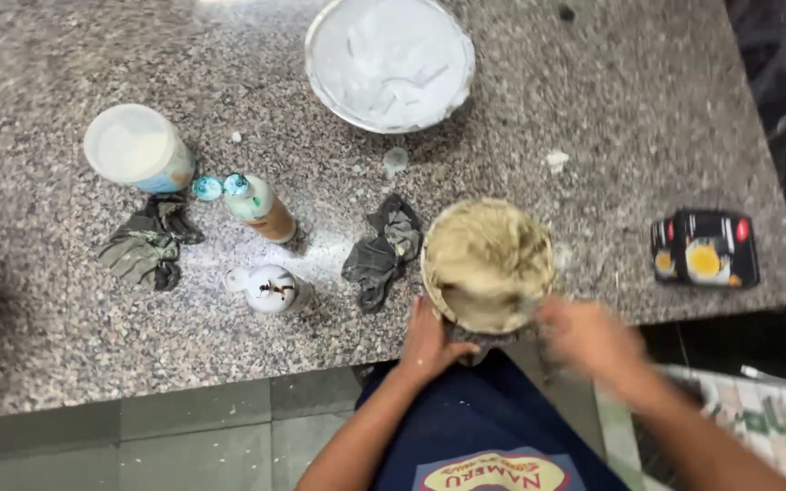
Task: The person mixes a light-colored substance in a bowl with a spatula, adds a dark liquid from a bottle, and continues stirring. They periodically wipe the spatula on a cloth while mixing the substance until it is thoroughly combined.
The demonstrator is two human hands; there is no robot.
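Head view: left hand gripped the near rim of a round bowl of beige paste, fingers closed on it. Right hand was blurred at the bowl's right edge; its grip could not be told. Bowl sat at the near edge of the granite counter. Just left lay a dark rag; beyond, a white-filled metal bowl. Small bottle, white tub and second rag lay further left.

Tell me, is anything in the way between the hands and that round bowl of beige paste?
Nothing visible is. The left hand touches the round bowl of beige paste at its near rim; the blurred right hand is right beside it.
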